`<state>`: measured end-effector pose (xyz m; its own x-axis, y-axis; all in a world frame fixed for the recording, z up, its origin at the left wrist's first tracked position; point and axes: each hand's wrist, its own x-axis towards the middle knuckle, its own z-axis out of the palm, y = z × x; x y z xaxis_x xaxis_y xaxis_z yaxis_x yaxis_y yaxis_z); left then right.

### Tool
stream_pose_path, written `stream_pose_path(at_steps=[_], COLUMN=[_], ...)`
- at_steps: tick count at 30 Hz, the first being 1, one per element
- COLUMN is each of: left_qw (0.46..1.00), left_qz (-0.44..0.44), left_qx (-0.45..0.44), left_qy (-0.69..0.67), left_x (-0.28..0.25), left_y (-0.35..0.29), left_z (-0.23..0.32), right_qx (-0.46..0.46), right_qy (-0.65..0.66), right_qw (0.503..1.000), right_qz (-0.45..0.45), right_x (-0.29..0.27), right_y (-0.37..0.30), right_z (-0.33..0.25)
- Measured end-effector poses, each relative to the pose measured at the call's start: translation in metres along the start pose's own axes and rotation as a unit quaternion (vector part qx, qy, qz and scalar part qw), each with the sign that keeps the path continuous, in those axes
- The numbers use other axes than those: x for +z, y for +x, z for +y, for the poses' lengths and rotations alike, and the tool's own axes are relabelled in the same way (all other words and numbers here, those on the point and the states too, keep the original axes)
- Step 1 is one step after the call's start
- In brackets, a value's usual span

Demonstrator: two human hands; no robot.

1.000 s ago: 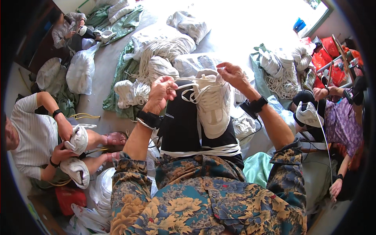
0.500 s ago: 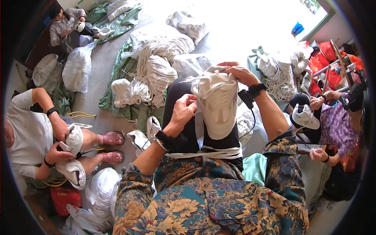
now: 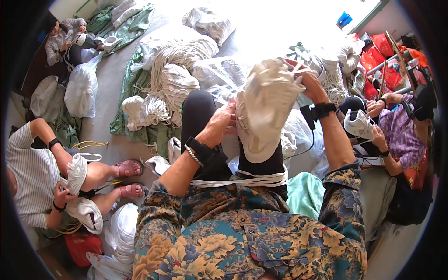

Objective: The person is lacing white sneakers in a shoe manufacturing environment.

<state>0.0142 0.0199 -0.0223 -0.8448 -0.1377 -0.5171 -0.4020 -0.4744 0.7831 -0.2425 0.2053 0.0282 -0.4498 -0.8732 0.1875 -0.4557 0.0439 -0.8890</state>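
Now higher, the blurred shoe (image 3: 270, 98)

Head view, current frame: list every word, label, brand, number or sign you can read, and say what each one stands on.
None can be read.
White shoe in the right hand: blurred; no lettering can be made out.
White plastic bag at upper left: no legible print.
Red bags at upper right: any print is too small to read.
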Motion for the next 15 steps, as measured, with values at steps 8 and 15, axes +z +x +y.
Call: stream_pose_path(at_steps=[8, 15], left_qw=[0.998, 0.994], left_qz=[-0.04, 0.018], left_qx=[-0.016, 0.099], left_qy=[-0.047, 0.041], left_x=[-0.016, -0.004], left_y=[0.009, 0.009], left_z=[-0.023, -0.004], right_qx=[0.106, -0.058], right_qy=[0.248, -0.162], right_qw=[0.961, 0.971], right_qz=[-0.061, -0.168], right_x=[0.068, 0.041], right_y=[0.012, -0.018], right_z=[0.002, 0.045])
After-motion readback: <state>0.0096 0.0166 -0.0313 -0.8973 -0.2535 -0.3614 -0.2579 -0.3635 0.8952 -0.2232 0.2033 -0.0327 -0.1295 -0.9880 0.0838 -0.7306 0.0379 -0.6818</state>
